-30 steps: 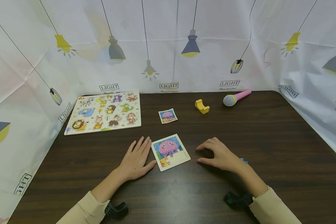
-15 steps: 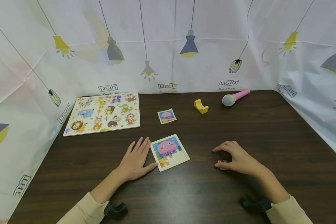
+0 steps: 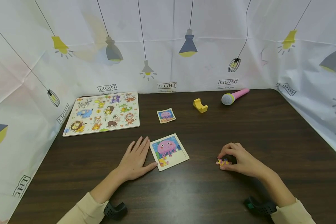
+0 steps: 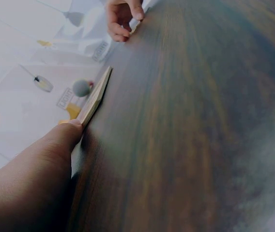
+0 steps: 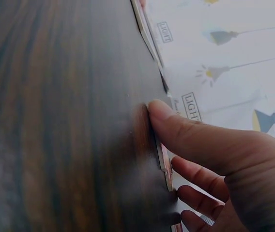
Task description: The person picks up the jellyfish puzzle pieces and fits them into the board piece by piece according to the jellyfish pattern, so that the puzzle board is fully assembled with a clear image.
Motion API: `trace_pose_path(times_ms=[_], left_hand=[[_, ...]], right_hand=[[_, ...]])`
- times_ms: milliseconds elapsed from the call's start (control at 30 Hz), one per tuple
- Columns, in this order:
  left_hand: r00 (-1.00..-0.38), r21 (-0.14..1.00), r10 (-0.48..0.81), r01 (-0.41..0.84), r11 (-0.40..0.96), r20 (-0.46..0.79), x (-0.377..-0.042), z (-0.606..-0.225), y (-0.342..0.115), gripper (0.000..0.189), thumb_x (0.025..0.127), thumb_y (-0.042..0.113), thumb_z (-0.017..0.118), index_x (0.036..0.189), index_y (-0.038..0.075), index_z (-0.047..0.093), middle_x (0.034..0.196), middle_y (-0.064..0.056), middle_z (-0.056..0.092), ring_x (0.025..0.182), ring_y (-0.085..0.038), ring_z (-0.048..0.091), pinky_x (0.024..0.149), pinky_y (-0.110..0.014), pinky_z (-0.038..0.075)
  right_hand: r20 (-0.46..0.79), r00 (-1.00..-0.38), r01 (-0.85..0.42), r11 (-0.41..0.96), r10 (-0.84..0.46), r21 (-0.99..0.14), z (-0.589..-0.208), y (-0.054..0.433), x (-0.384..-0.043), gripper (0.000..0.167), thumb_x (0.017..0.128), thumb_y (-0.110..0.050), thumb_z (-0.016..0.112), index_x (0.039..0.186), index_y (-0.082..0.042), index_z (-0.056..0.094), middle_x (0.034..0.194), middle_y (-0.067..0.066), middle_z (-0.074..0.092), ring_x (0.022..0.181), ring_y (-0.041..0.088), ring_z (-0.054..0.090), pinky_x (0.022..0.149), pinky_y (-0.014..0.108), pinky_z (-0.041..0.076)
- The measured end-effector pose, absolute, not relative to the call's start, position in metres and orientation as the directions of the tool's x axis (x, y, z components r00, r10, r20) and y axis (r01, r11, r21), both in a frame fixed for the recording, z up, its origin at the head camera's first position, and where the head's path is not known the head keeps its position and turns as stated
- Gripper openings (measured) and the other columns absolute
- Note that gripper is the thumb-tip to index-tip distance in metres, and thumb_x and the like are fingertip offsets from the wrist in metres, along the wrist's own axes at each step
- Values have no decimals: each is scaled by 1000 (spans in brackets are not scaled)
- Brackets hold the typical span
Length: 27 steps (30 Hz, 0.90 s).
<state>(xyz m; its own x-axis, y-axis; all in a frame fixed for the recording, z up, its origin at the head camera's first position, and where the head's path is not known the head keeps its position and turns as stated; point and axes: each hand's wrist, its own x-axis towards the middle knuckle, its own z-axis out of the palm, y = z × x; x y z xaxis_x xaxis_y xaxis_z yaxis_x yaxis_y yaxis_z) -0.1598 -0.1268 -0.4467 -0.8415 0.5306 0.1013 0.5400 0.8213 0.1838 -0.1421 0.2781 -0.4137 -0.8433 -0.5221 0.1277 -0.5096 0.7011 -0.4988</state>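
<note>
My left hand (image 3: 135, 160) lies flat on the table with fingers spread, its thumb at the near left edge of a square jigsaw board (image 3: 177, 160). The board shows a pink jellyfish, and its lower right part is bare wood. Off to the right, my right hand (image 3: 240, 159) pinches a yellow and pink jigsaw piece (image 3: 222, 162) between thumb and fingers, low over the table. In the right wrist view the jigsaw piece (image 5: 163, 162) appears edge-on beside the thumb, and another thin piece (image 5: 176, 227) shows below the fingers.
Behind the board lies a small jellyfish picture card (image 3: 166, 115). An animal puzzle board (image 3: 102, 113) occupies the back left. A yellow curved block (image 3: 200, 106) and a pink toy microphone (image 3: 235, 96) are at the back, near a white printed curtain (image 3: 212, 59).
My right hand has moved right, away from the jellyfish board, and its fingers have closed on the jigsaw piece. The left hand has stayed in place beside the board.
</note>
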Motion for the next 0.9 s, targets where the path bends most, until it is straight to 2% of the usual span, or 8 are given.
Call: trace_pose_path(times_ms=[133, 200, 300, 433, 567, 767, 900], left_hand=[[-841, 186, 530, 540, 821, 105, -160, -447, -127, 90, 86, 70, 28, 147, 6, 15, 152, -9, 12, 139, -25, 7, 108, -48, 7], [-841, 187, 531, 541, 820, 107, -160, -447, -127, 90, 86, 70, 28, 147, 6, 15, 152, -9, 12, 139, -25, 7, 108, -48, 7], [-840, 187, 531, 542, 819, 108, -160, -447, -127, 90, 86, 70, 28, 147, 5, 15, 152, -9, 12, 139, -25, 7, 108, -48, 6], [-840, 187, 531, 542, 819, 107, -160, -448, -127, 90, 86, 70, 28, 147, 5, 15, 152, -9, 12, 139, -25, 6, 108, -48, 6], [-839, 187, 532, 543, 818, 110, -159, -447, -127, 90, 86, 69, 29, 147, 5, 15, 152, -9, 12, 139, -26, 7, 108, -48, 7], [-838, 194, 534, 546, 815, 113, -159, -446, -127, 89, 86, 68, 30, 146, 4, 15, 152, -10, 12, 139, -26, 7, 108, -48, 7], [-839, 199, 533, 544, 815, 111, -159, -446, -127, 89, 86, 68, 31, 146, 4, 15, 152, -10, 12, 139, -26, 7, 108, -48, 7]], right_hand=[[139, -840, -516, 693, -525, -504, -414, 277, -143, 23, 73, -28, 77, 91, -24, 64, 101, -8, 53, 98, 17, 39, 78, 42, 37], [152, -836, -526, 689, -528, -499, -414, 277, -143, 24, 73, -26, 77, 91, -23, 61, 98, -10, 54, 95, 15, 40, 77, 39, 37], [163, -830, -531, 668, -532, -522, -413, 276, -142, 25, 75, -24, 76, 91, -22, 57, 91, -11, 54, 85, 11, 42, 69, 29, 39], [160, -824, -515, 601, -543, -611, -412, 275, -142, 19, 82, -19, 69, 92, -19, 53, 83, -10, 55, 73, 10, 49, 58, 22, 40], [170, -816, -512, 556, -552, -654, -412, 272, -143, 11, 87, -8, 62, 93, -14, 55, 83, -8, 59, 72, 9, 56, 58, 23, 45], [198, -823, -530, 594, -533, -605, -414, 269, -148, 15, 86, -1, 61, 94, -13, 58, 87, -9, 59, 75, 6, 55, 63, 24, 47], [215, -811, -548, 577, -545, -606, -414, 265, -152, 15, 87, 0, 60, 95, -13, 59, 84, -8, 60, 70, 6, 56, 62, 24, 48]])
